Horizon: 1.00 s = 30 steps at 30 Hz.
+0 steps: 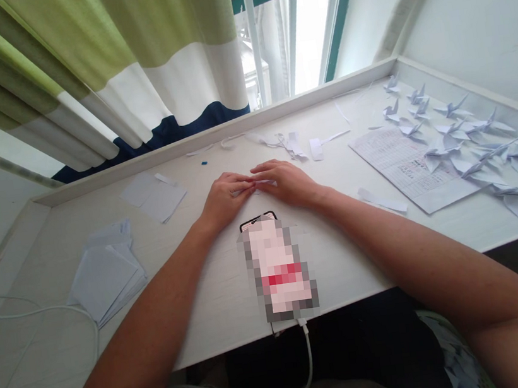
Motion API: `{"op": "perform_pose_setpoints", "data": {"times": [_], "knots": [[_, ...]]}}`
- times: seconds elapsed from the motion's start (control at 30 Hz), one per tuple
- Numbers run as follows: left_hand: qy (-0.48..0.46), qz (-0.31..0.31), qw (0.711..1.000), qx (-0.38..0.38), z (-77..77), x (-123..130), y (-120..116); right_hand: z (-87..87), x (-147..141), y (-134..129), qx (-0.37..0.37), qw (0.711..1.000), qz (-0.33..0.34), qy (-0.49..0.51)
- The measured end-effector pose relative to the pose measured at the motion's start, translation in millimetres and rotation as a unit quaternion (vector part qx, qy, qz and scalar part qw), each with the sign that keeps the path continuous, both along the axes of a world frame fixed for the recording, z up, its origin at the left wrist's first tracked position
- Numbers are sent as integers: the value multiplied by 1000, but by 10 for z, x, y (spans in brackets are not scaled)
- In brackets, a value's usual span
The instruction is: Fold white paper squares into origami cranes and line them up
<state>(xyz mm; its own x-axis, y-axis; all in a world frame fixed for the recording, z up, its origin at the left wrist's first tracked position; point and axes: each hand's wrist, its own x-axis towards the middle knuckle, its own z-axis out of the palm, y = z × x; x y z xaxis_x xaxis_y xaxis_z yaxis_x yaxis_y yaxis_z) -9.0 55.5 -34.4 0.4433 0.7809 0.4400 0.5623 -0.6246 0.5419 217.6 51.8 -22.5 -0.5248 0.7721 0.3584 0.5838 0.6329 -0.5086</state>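
My left hand (228, 198) and my right hand (283, 181) meet near the middle of the white table. Between their fingertips is a small folded piece of white paper (264, 183), mostly covered by the fingers. Both hands are closed on it, thumbs and fingers pinching from either side. Just below the hands lies a phone (275, 262), its screen blurred out, with a white cable (308, 346) plugged into its lower end.
Several folded paper cranes (451, 108) crowd the right side, some on a written sheet (399, 169). A stack of white paper (107, 271) and loose sheets (154, 195) lie at left. Paper scraps (293, 145) lie beyond my hands, before a raised table edge (276, 106) and curtain (126, 58).
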Motion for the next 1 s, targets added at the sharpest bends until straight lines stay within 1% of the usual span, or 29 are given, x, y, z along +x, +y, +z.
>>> {"op": "perform_pose_setpoints", "data": {"times": [0.13,0.37,0.5,0.67,0.8,1.0], "knots": [[-5,-4,1000,2,3,-17,10,-22,-16,21,-14,1000,7,-20],[-29,-1,1000,-12,70,-69,-5,-32,-4,26,-20,999,-10,-39],[-31,-4,999,-31,69,-74,0,-31,-8,13,-24,999,-14,-28],[-52,15,998,-46,83,-73,-13,-46,-5,9,-36,999,-25,-8],[-65,12,996,-56,143,-154,-32,-51,7,20,-45,999,-24,6],[-29,7,997,-65,191,-283,-3,-43,17,29,-45,999,-19,1]]}}
